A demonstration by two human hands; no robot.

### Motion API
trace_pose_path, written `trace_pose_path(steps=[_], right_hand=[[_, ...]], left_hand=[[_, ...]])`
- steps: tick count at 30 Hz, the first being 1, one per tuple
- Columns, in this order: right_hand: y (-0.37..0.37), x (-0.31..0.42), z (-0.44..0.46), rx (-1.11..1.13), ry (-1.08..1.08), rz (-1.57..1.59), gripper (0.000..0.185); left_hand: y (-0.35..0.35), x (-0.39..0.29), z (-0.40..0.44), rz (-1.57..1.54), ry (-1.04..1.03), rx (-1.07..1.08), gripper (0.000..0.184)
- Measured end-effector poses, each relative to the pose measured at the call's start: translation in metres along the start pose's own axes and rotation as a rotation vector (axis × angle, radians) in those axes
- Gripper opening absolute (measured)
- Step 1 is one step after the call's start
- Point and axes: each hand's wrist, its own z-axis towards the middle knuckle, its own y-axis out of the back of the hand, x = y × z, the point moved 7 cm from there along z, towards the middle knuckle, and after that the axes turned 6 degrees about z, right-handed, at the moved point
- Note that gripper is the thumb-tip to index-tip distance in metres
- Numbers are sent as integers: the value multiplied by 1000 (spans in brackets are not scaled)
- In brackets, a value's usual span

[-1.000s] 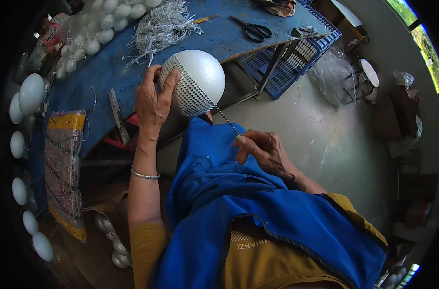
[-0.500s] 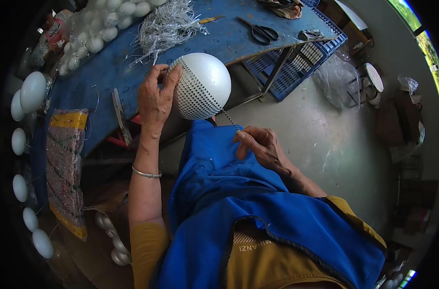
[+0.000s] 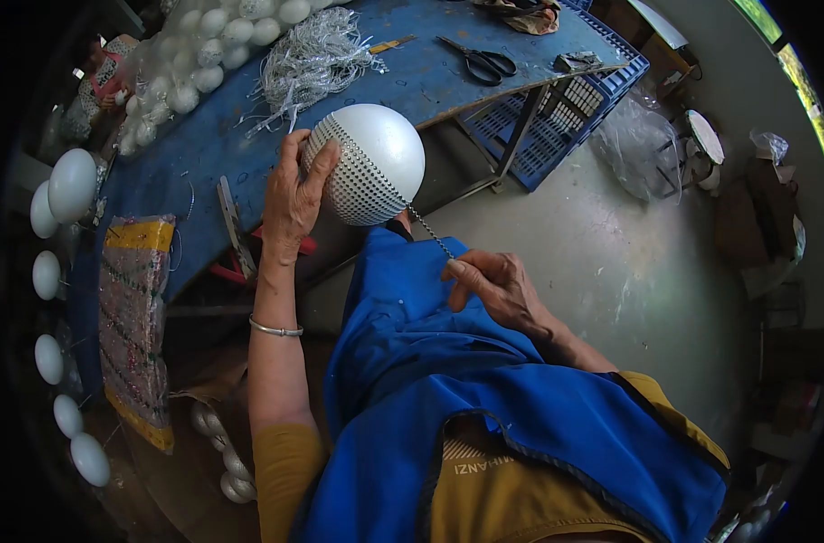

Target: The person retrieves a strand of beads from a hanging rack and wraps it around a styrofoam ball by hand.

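Note:
A white ball [image 3: 385, 145] is held up by my left hand [image 3: 296, 190], its thumb and fingers closed around the left side. Rows of small dark, shiny beads cover the ball's lower left part, and its upper right is smooth and bare. From the ball's lower edge a loose length of bead chain [image 3: 430, 233] runs down to my right hand [image 3: 498, 285]. That hand pinches the chain between thumb and forefinger, and the chain looks taut. The back of the ball is hidden.
On the blue table [image 3: 376, 86] lie black scissors [image 3: 480, 63] and a heap of silvery strands [image 3: 312, 68]. Bagged white balls [image 3: 217, 41] are at the far left, near another person [image 3: 103, 81]. White balls [image 3: 72, 185] stand on sticks at left. A blue crate [image 3: 520, 149] stands beyond.
The ball and my left hand sit slightly lower. My right hand has moved a little down and right, with a longer stretch of chain showing. The whole view has shifted slightly.

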Motion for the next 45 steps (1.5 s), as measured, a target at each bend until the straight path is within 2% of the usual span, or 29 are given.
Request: trace_pose_path(steps=[2, 3, 6, 8, 15, 17, 18, 20, 23, 27, 29, 30, 32, 33, 34, 36, 37, 40, 42, 45], right_hand=[[3, 1, -5, -8, 15, -28, 36], [4, 2, -9, -3, 8, -32, 36], [6, -5, -11, 8, 6, -41, 36], [7, -4, -11, 12, 16, -46, 36], [-1, 5, -15, 57, 62, -77, 34], [-1, 4, -16, 45, 76, -61, 34], [0, 1, -11, 49, 82, -79, 34], [1, -3, -8, 47, 86, -97, 34], [2, -8, -2, 33, 55, -80, 35], [-1, -9, 5, 45, 77, -84, 37], [-2, -8, 10, 55, 65, -88, 38], [-2, -7, 11, 56, 52, -83, 38], [0, -4, 11, 59, 38, -94, 37], [0, -2, 9, 50, 43, -81, 37], [1, -1, 8, 42, 50, -67, 36], [2, -1, 6, 46, 46, -60, 35], [3, -2, 5, 44, 46, -46, 35], [4, -2, 0, 45, 1, -62, 34], [3, 0, -2, 58, 1, -64, 34], [2, 0, -4, 68, 23, -46, 34]], left_hand=[[8, -8, 3, 139, -242, -211, 61], [6, -4, 3, 142, -246, -204, 61], [7, -14, -1, 135, -200, -176, 57], [8, -12, -2, 18, -70, -222, 54], [5, -9, 2, 56, -33, -155, 54], [12, -22, -2, 257, -286, -363, 54], [12, -20, -2, 261, -288, -352, 54], [11, -20, 0, 229, -154, -257, 54], [9, -16, -2, 147, -61, -259, 54], [0, -15, -15, 162, -89, -188, 57], [-3, -27, -25, 210, -332, -296, 60], [-2, -25, -25, 204, -323, -300, 60], [-4, -14, -16, -27, -115, -133, 63], [-4, -15, -13, -37, -99, -95, 62], [-5, -8, -9, -45, -95, -102, 62], [3, -5, -8, 213, -291, -300, 61], [5, -7, -6, 212, -286, -300, 61], [4, -10, -2, 150, -205, -191, 59], [2, -2, -1, -34, -15, -160, 58], [1, -3, -1, -30, 24, -157, 54]])
